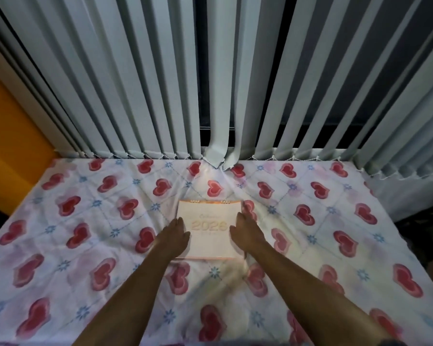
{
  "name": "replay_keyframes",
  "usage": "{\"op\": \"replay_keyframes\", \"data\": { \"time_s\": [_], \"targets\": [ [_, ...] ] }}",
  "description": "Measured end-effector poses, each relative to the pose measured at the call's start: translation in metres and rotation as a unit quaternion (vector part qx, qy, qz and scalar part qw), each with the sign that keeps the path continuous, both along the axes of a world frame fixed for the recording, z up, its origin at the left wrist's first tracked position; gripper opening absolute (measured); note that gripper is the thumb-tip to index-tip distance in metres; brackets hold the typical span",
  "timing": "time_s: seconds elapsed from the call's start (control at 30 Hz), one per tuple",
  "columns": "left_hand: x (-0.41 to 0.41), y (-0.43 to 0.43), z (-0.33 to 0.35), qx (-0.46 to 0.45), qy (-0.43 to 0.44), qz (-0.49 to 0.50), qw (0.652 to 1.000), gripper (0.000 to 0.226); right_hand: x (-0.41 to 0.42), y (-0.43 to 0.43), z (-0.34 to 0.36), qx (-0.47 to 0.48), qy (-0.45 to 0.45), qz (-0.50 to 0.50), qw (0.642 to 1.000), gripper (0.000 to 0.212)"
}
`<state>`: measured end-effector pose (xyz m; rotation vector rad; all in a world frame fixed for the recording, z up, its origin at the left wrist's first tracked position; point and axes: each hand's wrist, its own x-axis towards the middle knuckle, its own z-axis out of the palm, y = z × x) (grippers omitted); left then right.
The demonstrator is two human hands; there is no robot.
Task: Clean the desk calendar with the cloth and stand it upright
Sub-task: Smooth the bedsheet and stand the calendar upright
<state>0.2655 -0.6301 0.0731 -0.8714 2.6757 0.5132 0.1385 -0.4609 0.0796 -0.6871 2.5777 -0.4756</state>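
Observation:
A white desk calendar [208,228] with orange "2026" lettering and orange ring binding along its far edge lies flat in the middle of the table. My left hand [173,236] rests on the calendar's left edge, fingers together and pointing away from me. At the right edge my right hand [245,227] touches the calendar, fingers stretched toward its far right corner. Whether either hand grips the calendar I cannot tell. No cloth for wiping is visible.
A white tablecloth [85,245] printed with red hearts and blue flowers covers the table. Grey vertical blinds [135,96] hang along the far edge, two slats bent onto the table. An orange wall [8,136] stands at the left.

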Motion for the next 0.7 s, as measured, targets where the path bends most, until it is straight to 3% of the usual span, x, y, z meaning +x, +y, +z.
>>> {"op": "replay_keyframes", "data": {
  "time_s": [0.2, 0.33, 0.7],
  "targets": [
    [-0.01, -0.016, -0.007, 0.016, 0.031, 0.05, 0.998, 0.042, 0.011, -0.014, -0.005, 0.0, -0.006, -0.083, 0.997, 0.031],
    [-0.013, -0.022, -0.006, 0.041, 0.039, 0.078, 0.995, 0.038, 0.013, -0.018, -0.002, -0.073, -0.043, -0.189, 0.978, 0.041],
    [-0.02, -0.028, -0.005, 0.09, 0.043, 0.136, 0.986, 0.05, -0.001, -0.019, 0.005, -0.065, -0.086, -0.194, 0.975, 0.049]
  ]
}}
